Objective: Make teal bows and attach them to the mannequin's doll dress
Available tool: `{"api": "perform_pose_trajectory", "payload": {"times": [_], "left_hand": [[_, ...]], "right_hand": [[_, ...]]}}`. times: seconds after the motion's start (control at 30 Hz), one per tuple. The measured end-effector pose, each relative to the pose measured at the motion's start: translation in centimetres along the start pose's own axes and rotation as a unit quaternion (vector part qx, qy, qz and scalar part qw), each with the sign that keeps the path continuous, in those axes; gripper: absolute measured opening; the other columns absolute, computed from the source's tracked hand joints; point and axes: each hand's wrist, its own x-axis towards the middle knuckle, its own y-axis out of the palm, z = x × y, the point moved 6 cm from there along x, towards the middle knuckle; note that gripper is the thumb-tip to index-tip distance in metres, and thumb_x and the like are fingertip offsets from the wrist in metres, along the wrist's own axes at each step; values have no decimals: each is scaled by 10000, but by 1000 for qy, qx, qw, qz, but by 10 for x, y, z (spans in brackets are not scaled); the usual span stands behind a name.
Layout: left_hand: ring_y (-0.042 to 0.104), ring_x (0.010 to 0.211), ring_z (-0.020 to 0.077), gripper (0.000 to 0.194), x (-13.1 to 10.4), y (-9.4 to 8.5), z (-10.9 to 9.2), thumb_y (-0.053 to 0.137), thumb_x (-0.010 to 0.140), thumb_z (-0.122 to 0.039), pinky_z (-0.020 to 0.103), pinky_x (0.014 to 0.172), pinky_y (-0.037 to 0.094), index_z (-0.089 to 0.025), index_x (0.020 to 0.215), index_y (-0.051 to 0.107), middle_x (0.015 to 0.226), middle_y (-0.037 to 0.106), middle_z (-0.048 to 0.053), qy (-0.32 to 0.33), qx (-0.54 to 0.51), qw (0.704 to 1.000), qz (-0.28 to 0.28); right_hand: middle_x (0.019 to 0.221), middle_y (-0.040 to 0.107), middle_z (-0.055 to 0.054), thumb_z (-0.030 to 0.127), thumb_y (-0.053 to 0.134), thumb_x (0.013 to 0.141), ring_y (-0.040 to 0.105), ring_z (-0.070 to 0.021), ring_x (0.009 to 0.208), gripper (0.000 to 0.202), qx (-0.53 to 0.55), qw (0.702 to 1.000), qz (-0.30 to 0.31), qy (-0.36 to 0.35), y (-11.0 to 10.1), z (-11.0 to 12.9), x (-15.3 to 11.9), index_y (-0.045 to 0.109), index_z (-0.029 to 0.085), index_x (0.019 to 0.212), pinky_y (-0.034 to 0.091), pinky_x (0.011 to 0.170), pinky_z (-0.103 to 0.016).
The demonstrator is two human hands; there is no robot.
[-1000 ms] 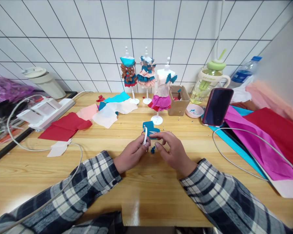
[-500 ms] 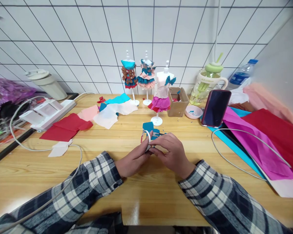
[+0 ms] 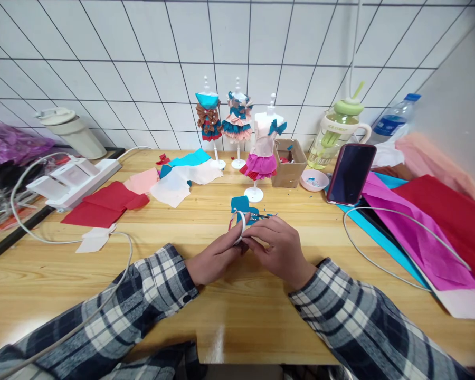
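From the head view, the relation that matters is that a curved white band (image 3: 243, 225) sits right where the two hands meet, low in the middle of the bench (image 3: 245, 309). It stands on edge, its long axis running roughly away from the person and its curve bowing to the right. The left hand (image 3: 217, 257) comes in from the left and holds it between thumb and fingers; it seems the steadier grip and lies nearest. The right hand (image 3: 280, 249) reaches in from the other side, thumb and forefinger drawn close together against the band. Whether these fingertips pinch the band or something smaller cannot be told, since the contact is partly hidden.

Just beyond the hands lies a teal piece (image 3: 239, 202), with a slim metallic object (image 3: 255, 216) across it, its far end near the right knuckles. Behind that stands the white base (image 3: 254, 195) of the nearest dress form (image 3: 261, 164), so depth forward looks limited. On the right, a grey cable (image 3: 404, 283) loops near the phone (image 3: 351, 174); on the left, a pale scrap (image 3: 95, 240) lies well apart from the left hand. The widest room is toward the person, where plain wood runs to the bench's near edge.
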Motion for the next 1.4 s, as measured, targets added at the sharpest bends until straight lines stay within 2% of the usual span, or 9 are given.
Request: {"api": "perform_pose_trajectory", "payload": {"times": [0.17,0.33,0.43,0.53,0.63,0.77,0.93,1.17,1.4], "left_hand": [[138,1442,259,660,2,-3,-3,411,877,-140,450,1185,114,-266,1489,197,1562,211,21,35,30,999,-4],[574,1054,236,703,2,1,-6,459,848,-188,415,963,440,-235,1490,176,1238,588,83,4,10,999,40],[554,1070,263,635,4,-1,-12,546,843,-330,394,949,436,-189,1425,335,1246,576,100,13,2,1000,21],[538,1105,244,420,7,-9,-14,448,913,-408,349,986,393,-177,1255,524,1210,597,82,19,35,998,-40],[578,898,185,346,9,-12,-11,359,951,-410,285,844,430,-180,1047,600,964,646,34,-7,120,991,-60],[515,716,146,336,9,-16,-7,390,933,-437,236,657,397,-165,873,579,767,579,1,-31,171,983,-59],[480,666,132,296,8,-17,-8,432,914,-404,223,612,374,-157,818,564,709,541,-9,-25,150,988,-33],[521,766,164,148,10,-15,-17,461,876,-252,271,723,398,-166,822,569,818,600,44,33,265,962,-52],[455,618,137,210,9,-19,-9,399,903,-275,248,599,331,-189,731,482,653,499,-13,-33,306,951,-20]], "right_hand": [[700,633,7,198,623,792,501,-117,592,59,141,981,27,128,8,-14,1,676,207,767,410,577,-254],[669,566,19,208,607,793,422,-90,521,55,169,967,17,191,9,-26,0,656,185,782,356,499,-227],[698,558,19,205,603,804,432,-90,546,45,150,975,17,166,9,-22,0,644,187,806,367,537,-231],[683,526,21,209,604,811,440,-97,565,43,136,979,27,152,12,-17,-1,640,186,817,364,548,-235],[709,535,15,201,591,820,452,-102,588,37,133,980,28,144,13,-15,-2,624,185,826,367,550,-234],[729,549,10,194,582,823,446,-104,586,23,136,981,18,138,13,-14,-2,605,190,822,371,543,-232],[725,534,11,191,560,835,439,-107,589,32,152,979,18,137,12,-12,-2,587,192,817,372,541,-231],[731,525,12,199,529,863,452,-112,623,72,145,980,-2,137,8,-14,-2,561,190,799,375,593,-248],[769,522,4,267,509,886,460,-114,616,88,137,970,-89,181,-5,-29,-4,558,199,860,406,590,-253]]}}
